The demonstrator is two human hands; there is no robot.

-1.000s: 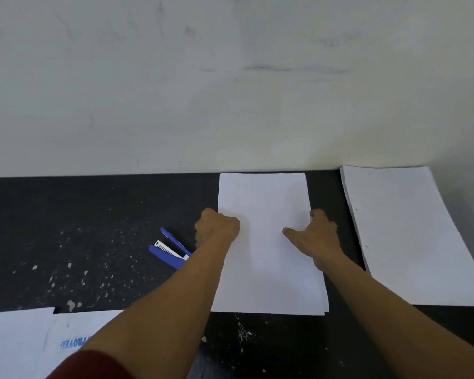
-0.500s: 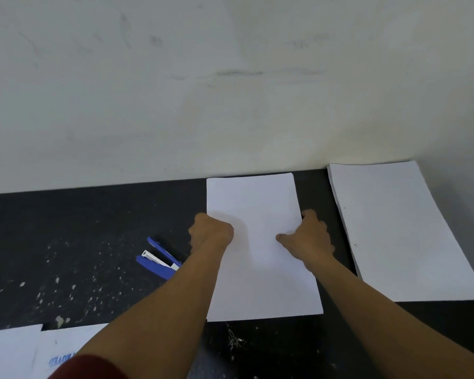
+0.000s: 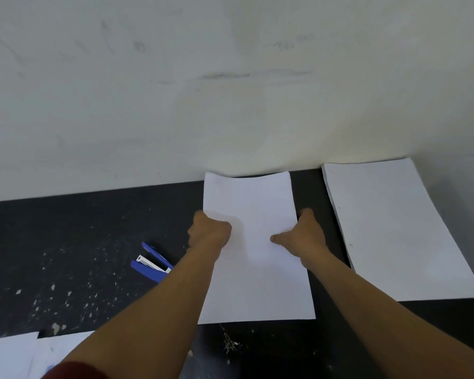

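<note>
- From where I stood, the person had a thin sheaf of white sheets (image 3: 257, 269) in the middle of the black table (image 3: 66, 242). Its near edge looked to be lying on the tabletop, and its far edge bowed upward close to the foot of the wall (image 3: 230, 105). I could not tell whether it touched the wall.
- The left hand (image 3: 210, 232) was curled into a fist round the sheaf's left edge, gripping it about halfway along.
- The right hand (image 3: 304, 236) pinched the opposite edge, with the thumb (image 3: 278, 237) laid flat on top and the fingers tucked out of sight under the paper.
- It looked to me like the sheets were being squared up before fastening. A blue stapler (image 3: 152, 262) lay open on the table just left of the left forearm.
- To do that well, I judged both hands should pull evenly, since a harder squeeze on one side would skew the sheets or crease that bowed far end.
- Loosening the pinch a little while the sheets settled, then firming it again, would let the edges line up.
- The corner to be stapled ought to be held flush until the stapler came to it.
- A thicker stack of paper (image 3: 394, 228) lay well apart on the right, and loose sheets (image 3: 11, 354) sat at the near left corner, best not mixed in.
</note>
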